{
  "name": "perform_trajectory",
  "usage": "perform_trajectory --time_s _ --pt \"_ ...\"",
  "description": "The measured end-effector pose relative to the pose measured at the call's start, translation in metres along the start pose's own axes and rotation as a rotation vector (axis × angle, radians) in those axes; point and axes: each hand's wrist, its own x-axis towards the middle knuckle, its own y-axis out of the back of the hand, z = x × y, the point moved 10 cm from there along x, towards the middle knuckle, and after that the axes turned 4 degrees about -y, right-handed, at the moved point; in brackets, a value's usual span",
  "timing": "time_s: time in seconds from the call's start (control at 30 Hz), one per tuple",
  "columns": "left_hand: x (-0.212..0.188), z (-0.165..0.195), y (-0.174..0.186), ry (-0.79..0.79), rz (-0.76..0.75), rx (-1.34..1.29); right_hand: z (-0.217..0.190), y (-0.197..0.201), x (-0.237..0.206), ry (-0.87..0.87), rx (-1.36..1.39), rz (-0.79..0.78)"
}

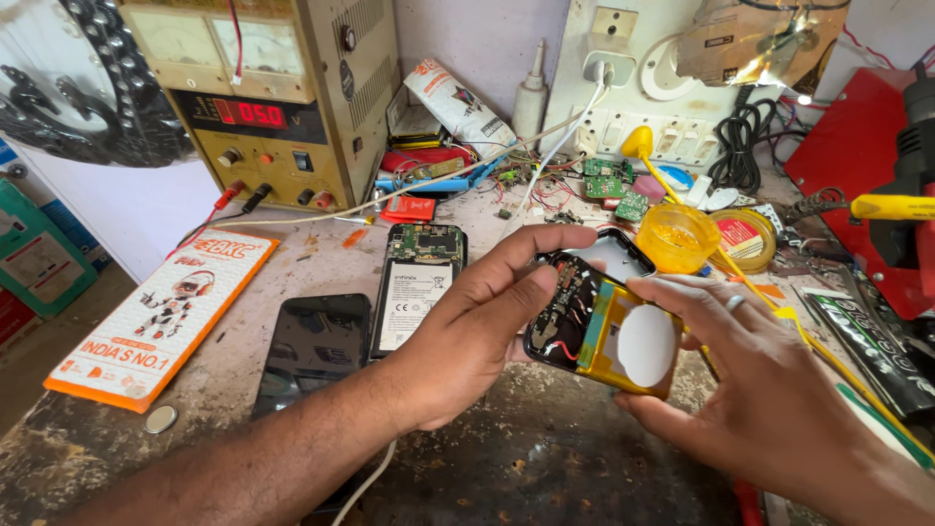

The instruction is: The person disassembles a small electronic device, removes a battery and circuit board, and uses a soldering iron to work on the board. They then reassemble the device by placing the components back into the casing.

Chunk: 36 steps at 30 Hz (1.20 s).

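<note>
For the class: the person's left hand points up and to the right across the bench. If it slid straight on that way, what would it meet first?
Most likely the opened device with the yellow battery, which the left hand already touches at its fingertips. Beyond that lies the yellow tub, though depth is hard to judge.

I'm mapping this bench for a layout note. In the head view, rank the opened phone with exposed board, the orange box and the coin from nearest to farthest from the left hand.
1. Opened phone: just behind the left hand.
2. Orange box: far left.
3. Coin: front left; nearly level with the box, so that order is uncertain.
</note>
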Motion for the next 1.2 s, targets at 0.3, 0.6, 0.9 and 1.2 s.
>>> perform_trajectory --time_s 0.3,0.6,0.9,1.2 --pt "0.008 -0.008 -0.004 0.058 -0.076 0.024 0.030 -0.033 -0.004 -0.190 0.401 -0.255" --pt "0.005 -0.017 -0.019 0.079 -0.172 0.240 0.031 -0.037 -0.002 -0.267 0.203 -0.385" --pt "0.013 -0.025 -0.023 0.093 -0.145 0.271 0.034 -0.027 -0.004 -0.301 0.125 -0.417" --pt "0.014 -0.030 -0.032 0.105 -0.167 0.206 0.018 0.001 -0.007 -0.044 0.475 -0.078"
